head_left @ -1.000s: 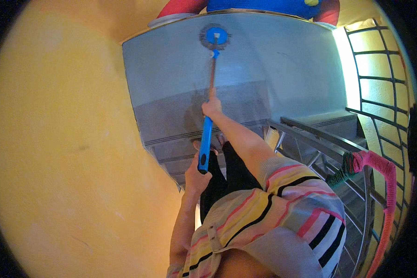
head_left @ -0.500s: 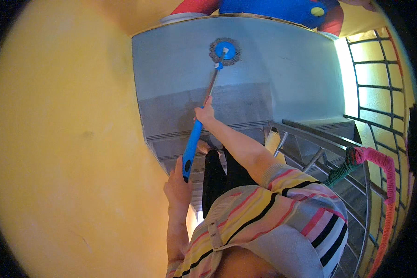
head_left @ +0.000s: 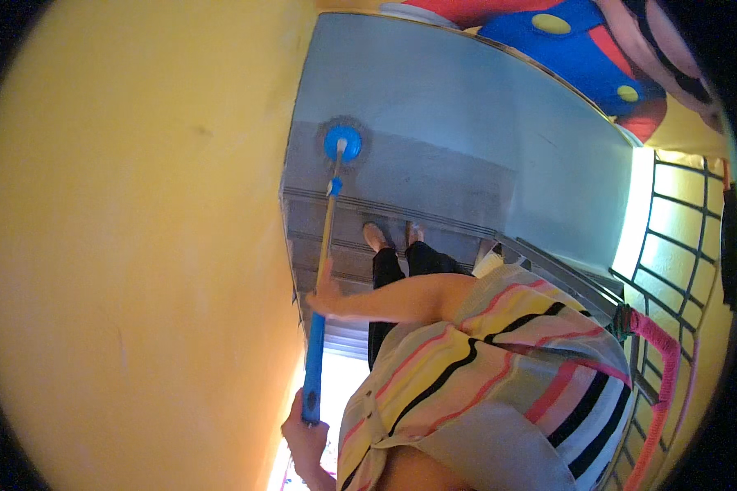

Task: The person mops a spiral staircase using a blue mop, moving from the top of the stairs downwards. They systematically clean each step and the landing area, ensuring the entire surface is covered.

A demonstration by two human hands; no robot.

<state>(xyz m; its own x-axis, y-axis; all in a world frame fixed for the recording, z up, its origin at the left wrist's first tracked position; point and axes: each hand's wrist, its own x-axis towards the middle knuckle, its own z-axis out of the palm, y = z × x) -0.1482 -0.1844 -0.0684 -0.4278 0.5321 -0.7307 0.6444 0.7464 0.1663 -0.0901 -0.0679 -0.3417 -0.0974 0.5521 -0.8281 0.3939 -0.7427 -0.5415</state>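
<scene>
Hemmed in on the left of the mop by a yellow wall, close along its whole length; open grey landing beyond the round blue mop head. Right of the mop, two feet on the steps, then a metal railing with a pink hose. Right hand clenched mid-shaft; left hand grasping the blue grip's lower end, nearest the body.

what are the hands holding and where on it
Both hold a mop: the left hand grips the blue handle's top end, the right hand grips the shaft about midway.
</scene>
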